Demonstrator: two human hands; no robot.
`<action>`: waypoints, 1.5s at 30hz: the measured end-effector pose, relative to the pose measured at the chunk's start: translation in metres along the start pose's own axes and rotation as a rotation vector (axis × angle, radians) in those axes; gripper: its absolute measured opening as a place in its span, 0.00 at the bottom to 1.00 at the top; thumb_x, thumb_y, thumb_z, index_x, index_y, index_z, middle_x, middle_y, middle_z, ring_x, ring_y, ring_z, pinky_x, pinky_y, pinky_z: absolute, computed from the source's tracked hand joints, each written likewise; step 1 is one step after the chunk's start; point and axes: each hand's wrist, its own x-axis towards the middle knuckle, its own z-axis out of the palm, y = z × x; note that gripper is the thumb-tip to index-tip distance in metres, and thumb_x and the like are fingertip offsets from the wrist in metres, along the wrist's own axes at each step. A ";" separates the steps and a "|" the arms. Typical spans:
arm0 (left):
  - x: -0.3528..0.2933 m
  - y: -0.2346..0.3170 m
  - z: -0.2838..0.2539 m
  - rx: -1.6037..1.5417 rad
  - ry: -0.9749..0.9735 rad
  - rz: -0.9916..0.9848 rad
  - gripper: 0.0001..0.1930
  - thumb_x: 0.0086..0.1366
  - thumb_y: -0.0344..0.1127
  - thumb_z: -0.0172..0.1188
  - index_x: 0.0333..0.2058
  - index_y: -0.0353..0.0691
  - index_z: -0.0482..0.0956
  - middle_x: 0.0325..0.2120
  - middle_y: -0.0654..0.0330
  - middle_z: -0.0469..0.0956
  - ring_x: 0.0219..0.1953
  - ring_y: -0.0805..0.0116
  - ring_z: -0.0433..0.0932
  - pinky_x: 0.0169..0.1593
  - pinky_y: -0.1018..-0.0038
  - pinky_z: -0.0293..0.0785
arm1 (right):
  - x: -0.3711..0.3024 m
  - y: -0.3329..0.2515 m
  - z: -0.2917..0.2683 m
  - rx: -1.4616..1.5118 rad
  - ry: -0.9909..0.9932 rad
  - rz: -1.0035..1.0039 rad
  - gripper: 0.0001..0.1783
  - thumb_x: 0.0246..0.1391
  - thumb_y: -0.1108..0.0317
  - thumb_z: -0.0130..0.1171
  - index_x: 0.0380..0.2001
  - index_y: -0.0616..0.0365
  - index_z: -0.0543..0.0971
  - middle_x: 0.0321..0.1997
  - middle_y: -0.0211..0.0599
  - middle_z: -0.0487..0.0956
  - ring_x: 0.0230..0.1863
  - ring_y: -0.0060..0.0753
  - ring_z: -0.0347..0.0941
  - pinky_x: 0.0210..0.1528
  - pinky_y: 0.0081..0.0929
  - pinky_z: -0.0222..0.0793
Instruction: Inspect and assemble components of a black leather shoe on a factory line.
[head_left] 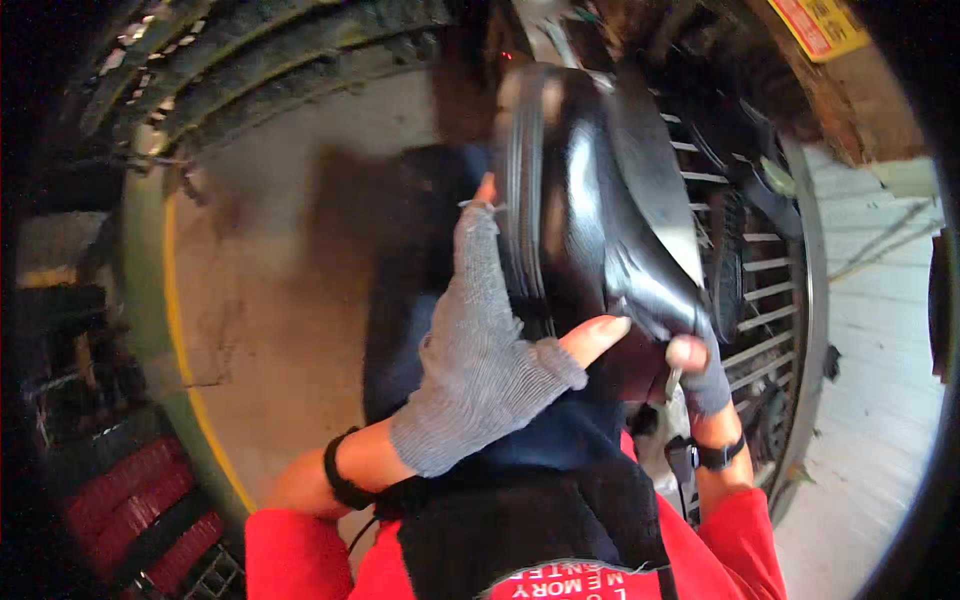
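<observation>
A glossy black leather shoe (585, 190) is held up in front of me, toe pointing away and sole edge turned to the left. My left hand (465, 350), in a grey fingerless knit glove, is closed on it. Its fingers lie along the sole and its thumb presses near the heel. At the shoe's ankle end, my right hand (703, 375), also gloved in grey, grips the upper with its thumb showing; its other fingers are hidden behind the leather. A small pale piece below that thumb is too blurred to name.
A slatted metal rack (768, 320) with dark shoes (730, 250) on it runs along the right. Dark ribbed shelving (270, 60) stands at the far left, and maroon stacked items (135, 510) at the near left. A yellow line (178, 310) crosses the floor.
</observation>
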 end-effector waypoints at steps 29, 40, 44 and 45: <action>0.088 -0.113 -0.053 0.229 -0.234 0.113 0.40 0.58 0.44 0.76 0.67 0.38 0.72 0.62 0.49 0.75 0.68 0.55 0.70 0.70 0.64 0.66 | 0.144 -0.023 0.046 -0.676 0.081 -0.421 0.22 0.61 0.63 0.68 0.56 0.63 0.84 0.43 0.40 0.80 0.43 0.31 0.77 0.50 0.30 0.72; 0.007 -0.061 -0.081 0.267 -0.492 0.348 0.23 0.48 0.55 0.80 0.44 0.59 0.90 0.37 0.65 0.70 0.41 0.55 0.73 0.48 0.60 0.71 | 0.063 -0.021 0.039 -0.747 -0.453 -0.473 0.28 0.36 0.53 0.83 0.38 0.55 0.83 0.48 0.46 0.77 0.57 0.55 0.71 0.63 0.49 0.67; 0.056 -0.066 -0.077 0.225 -0.472 0.029 0.31 0.48 0.49 0.82 0.52 0.47 0.87 0.38 0.56 0.72 0.47 0.54 0.75 0.59 0.60 0.71 | 0.100 -0.023 0.033 -0.470 -0.408 -0.361 0.27 0.42 0.61 0.83 0.43 0.56 0.80 0.47 0.38 0.76 0.54 0.43 0.73 0.57 0.38 0.69; 0.062 -0.072 -0.071 0.192 -0.386 -0.028 0.32 0.50 0.46 0.81 0.54 0.44 0.85 0.41 0.54 0.75 0.49 0.53 0.75 0.60 0.60 0.71 | 0.103 -0.026 0.043 -0.219 -0.200 -0.198 0.25 0.45 0.63 0.82 0.44 0.56 0.80 0.47 0.35 0.76 0.53 0.36 0.73 0.57 0.34 0.68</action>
